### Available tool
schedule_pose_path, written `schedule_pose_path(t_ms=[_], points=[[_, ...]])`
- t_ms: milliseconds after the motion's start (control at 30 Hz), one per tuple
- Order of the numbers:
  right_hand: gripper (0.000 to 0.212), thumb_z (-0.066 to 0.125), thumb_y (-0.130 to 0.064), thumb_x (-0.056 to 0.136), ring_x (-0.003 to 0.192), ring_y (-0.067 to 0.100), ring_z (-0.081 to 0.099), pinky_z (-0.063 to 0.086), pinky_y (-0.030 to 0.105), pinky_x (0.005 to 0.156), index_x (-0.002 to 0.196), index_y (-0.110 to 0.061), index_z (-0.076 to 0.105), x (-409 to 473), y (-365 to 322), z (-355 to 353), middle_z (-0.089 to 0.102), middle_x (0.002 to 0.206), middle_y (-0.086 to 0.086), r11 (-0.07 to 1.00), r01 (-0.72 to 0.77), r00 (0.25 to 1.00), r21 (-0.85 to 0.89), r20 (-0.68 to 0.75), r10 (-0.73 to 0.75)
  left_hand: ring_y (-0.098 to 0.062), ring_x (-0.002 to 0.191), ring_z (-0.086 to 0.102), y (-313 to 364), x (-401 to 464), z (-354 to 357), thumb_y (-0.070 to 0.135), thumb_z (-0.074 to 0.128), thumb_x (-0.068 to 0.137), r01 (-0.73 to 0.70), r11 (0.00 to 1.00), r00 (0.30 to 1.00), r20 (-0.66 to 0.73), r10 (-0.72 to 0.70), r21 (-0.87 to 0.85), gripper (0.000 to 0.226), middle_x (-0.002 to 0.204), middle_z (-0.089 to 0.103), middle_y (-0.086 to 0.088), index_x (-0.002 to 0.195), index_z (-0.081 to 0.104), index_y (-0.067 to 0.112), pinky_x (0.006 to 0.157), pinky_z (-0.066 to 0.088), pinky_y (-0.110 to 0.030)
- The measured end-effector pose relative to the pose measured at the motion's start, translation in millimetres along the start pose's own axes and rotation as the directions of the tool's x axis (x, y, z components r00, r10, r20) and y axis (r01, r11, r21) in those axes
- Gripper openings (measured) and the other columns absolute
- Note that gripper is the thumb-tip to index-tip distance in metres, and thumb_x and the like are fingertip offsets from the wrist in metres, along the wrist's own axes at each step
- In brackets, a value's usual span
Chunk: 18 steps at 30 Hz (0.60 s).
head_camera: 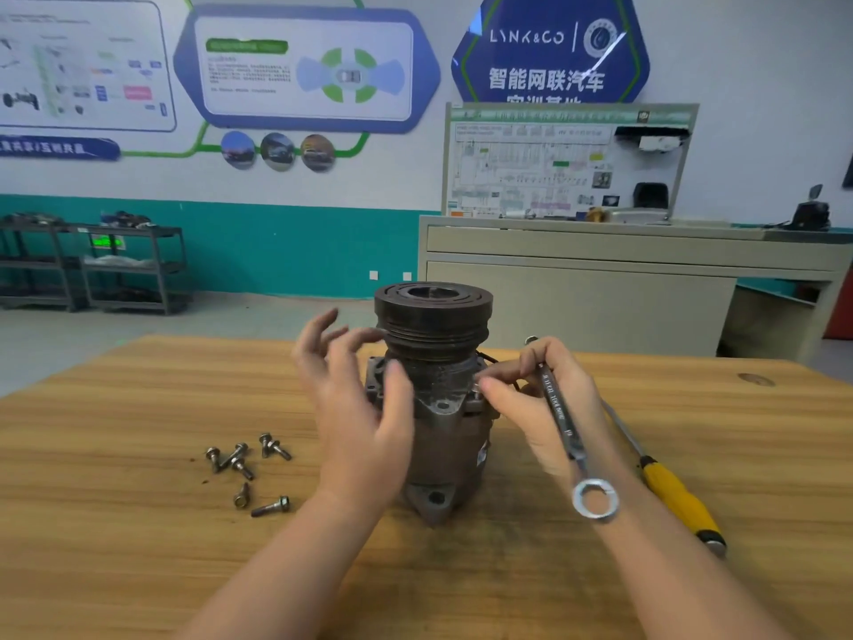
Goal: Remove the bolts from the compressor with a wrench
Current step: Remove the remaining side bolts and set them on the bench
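Compressor (pixel 438 408) stands upright mid-table (pixel 138 524), pulley end up, w/ its near-left side hidden behind the left hand (pixel 355 408), which is blurred, fingers spread loose, holding nothing. Right hand (pixel 540 399) grips the wrench (pixel 561 422) in curled fingers while fingertips pinch at a small bolt on the compressor's right flange, too hidden to make out. Six loose bolts (pixel 249 468) lie left; a yellow-handled screwdriver (pixel 669 491) lies right, shaft partly behind the right hand
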State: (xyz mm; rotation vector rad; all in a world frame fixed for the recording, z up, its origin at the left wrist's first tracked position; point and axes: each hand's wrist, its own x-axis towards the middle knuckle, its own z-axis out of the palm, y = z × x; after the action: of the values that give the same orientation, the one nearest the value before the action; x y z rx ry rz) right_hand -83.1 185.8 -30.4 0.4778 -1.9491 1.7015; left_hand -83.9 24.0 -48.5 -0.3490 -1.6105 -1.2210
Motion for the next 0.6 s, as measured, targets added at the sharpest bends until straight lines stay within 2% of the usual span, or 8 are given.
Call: schedule_pose_path(t_ms=[67,133,233,300,333,400,467,600], points=[[0.029,0.068,-0.004,0.079,0.083,0.012,0.069,0.051,0.021,0.068,0.076,-0.018,0.042,-1.3,-1.4,-1.4,0.075,0.082,0.002,0.999,0.022,0.999,0.032,0.027,-0.023,0.0,0.131,0.03,4.3,-3.7,-0.1,0.027,0.054,0.087,-0.161,0.987,0.984,0.084,0.158,0.02,0.01,0.135,0.031,-0.002,0.096,0.053,0.024,0.106,0.022,-0.008],[0.033,0.076,-0.015,0.074,0.08,0.012,0.069,0.053,0.024,0.069,0.075,-0.021,0.044,-2.1,-4.2,-0.6,0.074,0.083,0.002,1.0,0.015,0.999,0.018,0.033,-0.015,-0.007,0.135,0.027,6.8,-6.7,-0.4,0.028,0.059,0.084,-0.242,0.97,0.955,0.184,0.233,0.029,0.009,0.138,0.033,-0.007,0.088,0.06,0.02,0.11,0.021,-0.014],[0.039,0.076,-0.004,0.075,0.078,0.019,0.067,0.054,0.034,0.073,0.074,-0.022,0.042,-0.2,-1.0,2.6,0.072,0.08,0.005,0.999,-0.026,1.0,-0.035,-0.007,0.026,-0.022,0.138,0.029,7.5,-7.3,-0.4,0.034,0.063,0.082,-0.249,0.968,0.936,0.263,0.235,0.021,0.011,0.148,0.027,0.003,0.09,0.059,0.027,0.112,0.025,-0.034],[0.033,0.07,-0.001,0.079,0.085,0.027,0.067,0.054,0.044,0.079,0.077,-0.018,0.042,-0.5,-1.6,1.9,0.074,0.083,0.005,1.0,-0.019,0.999,-0.024,0.028,0.02,-0.023,0.139,0.026,6.9,-6.5,0.4,0.039,0.063,0.08,-0.261,0.964,0.926,0.294,0.235,0.051,0.015,0.152,0.023,0.006,0.092,0.056,0.034,0.112,0.024,-0.037],[0.03,0.07,-0.005,0.079,0.085,0.025,0.068,0.055,0.042,0.079,0.077,-0.017,0.042,-1.7,-2.1,0.8,0.074,0.084,0.006,1.0,-0.003,0.999,-0.008,0.048,0.004,-0.022,0.14,0.024,6.7,-6.6,0.6,0.042,0.064,0.079,-0.273,0.96,0.921,0.307,0.24,0.069,0.017,0.154,0.022,0.005,0.093,0.056,0.035,0.112,0.023,-0.036],[0.033,0.075,-0.012,0.076,0.079,0.014,0.069,0.056,0.028,0.07,0.076,-0.019,0.042,-3.2,-3.5,-0.6,0.073,0.083,0.007,1.0,0.005,0.999,0.005,0.052,-0.005,-0.022,0.141,0.022,8.0,-7.2,1.2,0.043,0.066,0.077,-0.295,0.949,0.911,0.333,0.245,0.109,0.02,0.156,0.021,0.001,0.093,0.06,0.032,0.11,0.023,-0.037],[0.04,0.078,-0.007,0.076,0.07,0.008,0.065,0.051,0.02,0.065,0.075,-0.021,0.04,-2.7,-3.0,0.1,0.071,0.08,0.008,1.0,0.01,0.999,-0.026,0.034,-0.009,-0.025,0.141,0.021,9.7,-8.0,2.1,0.043,0.066,0.075,-0.303,0.94,0.904,0.358,0.232,0.156,0.022,0.156,0.02,0.0,0.09,0.064,0.027,0.109,0.022,-0.039],[0.043,0.076,-0.003,0.078,0.076,0.013,0.067,0.05,0.039,0.078,0.075,-0.022,0.037,-0.1,-6.0,-1.0,0.074,0.079,-0.001,0.998,0.047,0.998,-0.035,-0.036,-0.048,-0.023,0.14,0.017,11.8,-8.4,3.4,0.048,0.063,0.076,-0.271,0.935,0.915,0.364,0.176,0.23,0.029,0.156,0.016,0.004,0.094,0.066,0.025,0.11,0.021,-0.044]])
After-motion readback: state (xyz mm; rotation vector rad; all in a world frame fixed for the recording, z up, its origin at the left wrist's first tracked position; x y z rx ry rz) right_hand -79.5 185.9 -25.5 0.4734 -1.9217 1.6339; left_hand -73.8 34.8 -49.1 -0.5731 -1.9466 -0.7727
